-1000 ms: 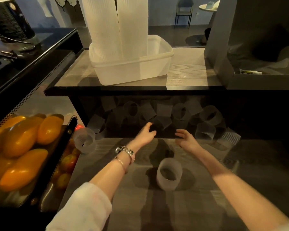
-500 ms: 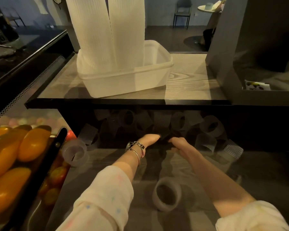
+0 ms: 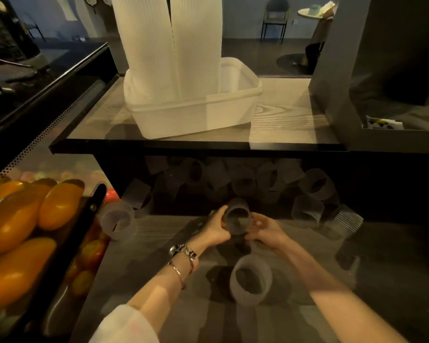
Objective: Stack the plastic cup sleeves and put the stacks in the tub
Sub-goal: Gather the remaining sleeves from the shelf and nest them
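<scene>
The two tall stacks (image 3: pixel 169 45) in the tub (image 3: pixel 233 105) run off the frame's top edge. Under the shelf (image 3: pixel 183 144), mid-frame, loose sleeves (image 3: pixel 245 179) sit in deep shadow, perhaps a dozen, uncountable.

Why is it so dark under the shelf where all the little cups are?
In the head view, the wooden shelf blocks the light, so the pile of translucent ribbed plastic cup sleeves underneath sits in deep shadow and looks murky; the tall white sleeve stacks in the translucent plastic tub are brightly lit; straight edges bend from the wide lens.
</scene>
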{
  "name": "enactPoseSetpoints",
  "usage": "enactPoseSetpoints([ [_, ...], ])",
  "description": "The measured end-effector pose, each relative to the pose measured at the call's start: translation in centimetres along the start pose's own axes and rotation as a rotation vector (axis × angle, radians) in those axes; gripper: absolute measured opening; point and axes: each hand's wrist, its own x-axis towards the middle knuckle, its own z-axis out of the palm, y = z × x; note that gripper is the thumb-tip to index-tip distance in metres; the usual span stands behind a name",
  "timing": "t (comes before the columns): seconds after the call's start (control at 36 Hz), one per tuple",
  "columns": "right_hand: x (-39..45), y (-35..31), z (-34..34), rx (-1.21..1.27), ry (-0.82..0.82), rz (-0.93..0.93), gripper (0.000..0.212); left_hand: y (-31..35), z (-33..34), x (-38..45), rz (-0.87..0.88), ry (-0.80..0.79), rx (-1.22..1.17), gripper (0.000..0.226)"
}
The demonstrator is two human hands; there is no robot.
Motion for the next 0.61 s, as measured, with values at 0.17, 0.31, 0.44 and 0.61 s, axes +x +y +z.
enactPoseSetpoints([
  [0.17, -1.3, -0.2, 0.2, -0.242, -0.090, -0.074, 0.041, -1.9, 0.1, -1.8, 0.038, 0.000, 0.038, 0.074],
  [0.31, -0.7, 1.4, 0.8, -0.394, -0.106, -0.017, 0.029, -3.5, 0.9, -2.2, -0.058, -0.018, 0.074, 0.077],
  [0.44, -0.6, 2.2, 1.3, -0.371, -0.048, 0.009, 0.051, -3.8, 1.4, -2.4, -0.068, 0.010, -0.040, 0.084],
  [0.61, -2.2, 1.4, 1.1, -0.208, 0.015, -0.144, 0.057, -2.3, 0.6, -3.8, 0.054, 0.063, -0.168, 0.079],
])
